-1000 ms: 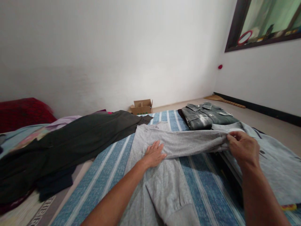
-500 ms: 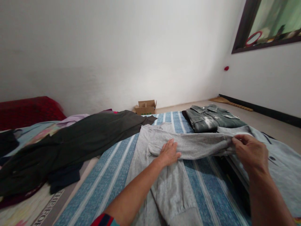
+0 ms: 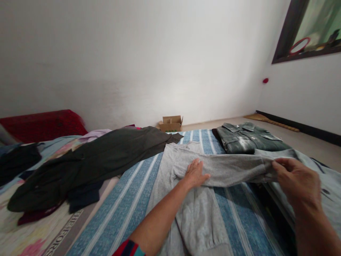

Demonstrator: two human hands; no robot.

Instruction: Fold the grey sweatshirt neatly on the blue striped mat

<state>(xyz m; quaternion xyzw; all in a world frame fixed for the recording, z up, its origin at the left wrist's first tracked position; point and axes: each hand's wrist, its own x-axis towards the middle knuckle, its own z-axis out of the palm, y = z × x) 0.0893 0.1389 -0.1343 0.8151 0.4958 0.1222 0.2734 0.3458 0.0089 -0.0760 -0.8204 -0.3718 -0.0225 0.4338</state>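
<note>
Grey sweatpants (image 3: 197, 209) lie on a blue striped sheet (image 3: 128, 209) in front of me. My left hand (image 3: 195, 174) rests flat on them at the crease, fingers stretched out. One leg (image 3: 234, 169) of the sweatpants stretches to the right, slightly lifted. My right hand (image 3: 299, 181) pinches the far end of that leg, fingers closed on the cloth.
A dark garment (image 3: 90, 160) is spread at the left, with a red cushion (image 3: 45, 121) behind. A folded dark green shirt (image 3: 247, 137) and a light grey shirt (image 3: 323, 185) lie at the right. A small cardboard box (image 3: 171, 123) stands by the white wall.
The view has swung left, so everything has shifted right in the picture. Both hands keep their hold on the sweatpants, and the leg stays stretched between them.
</note>
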